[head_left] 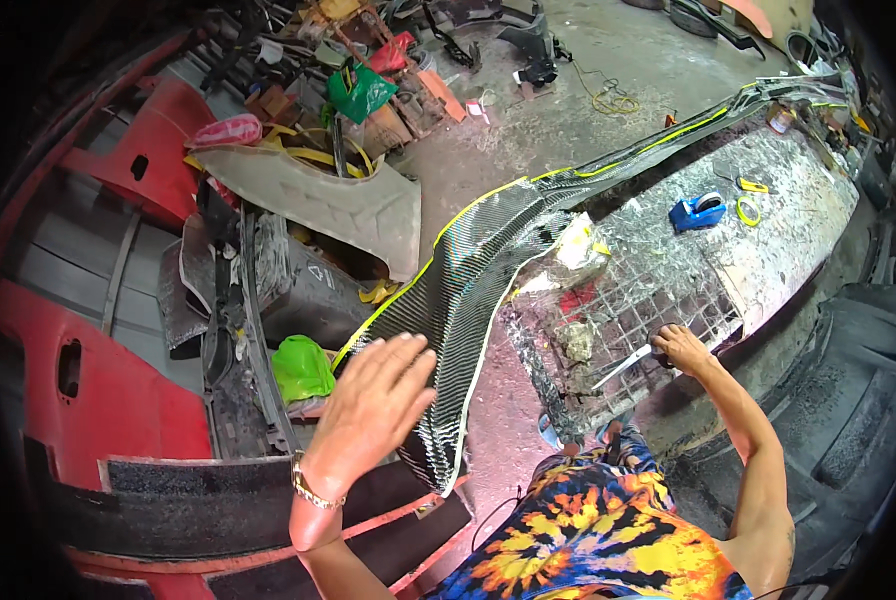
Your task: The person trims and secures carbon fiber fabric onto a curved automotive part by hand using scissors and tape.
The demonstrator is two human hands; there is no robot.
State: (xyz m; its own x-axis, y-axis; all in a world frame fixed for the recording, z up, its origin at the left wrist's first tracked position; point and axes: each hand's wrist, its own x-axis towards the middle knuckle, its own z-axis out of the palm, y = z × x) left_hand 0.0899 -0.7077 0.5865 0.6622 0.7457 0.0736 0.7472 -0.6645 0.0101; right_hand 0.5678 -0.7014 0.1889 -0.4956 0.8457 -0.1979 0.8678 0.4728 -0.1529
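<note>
A long, curved sheet of black woven carbon-fibre cloth (468,255), edged partly with yellow tape, runs from the lower middle toward the far right. Over its near end my left hand (380,390) is spread, fingers out and holding nothing; whether the palm touches the cloth cannot be made out. My right hand (683,350) is closed around the dark handles of what look like scissors (623,368), their long pale blade pointing left above the wire-grid part of the worktable (783,225). A crumpled whitish piece (578,243) lies between cloth and table.
On the table are a blue tape dispenser (696,212), a yellow tape roll (748,210) and a yellow cutter (753,185). Red panels (118,390), a grey fender (318,195) and a green bag (303,368) crowd the left. Black moulded panels (848,390) stand right.
</note>
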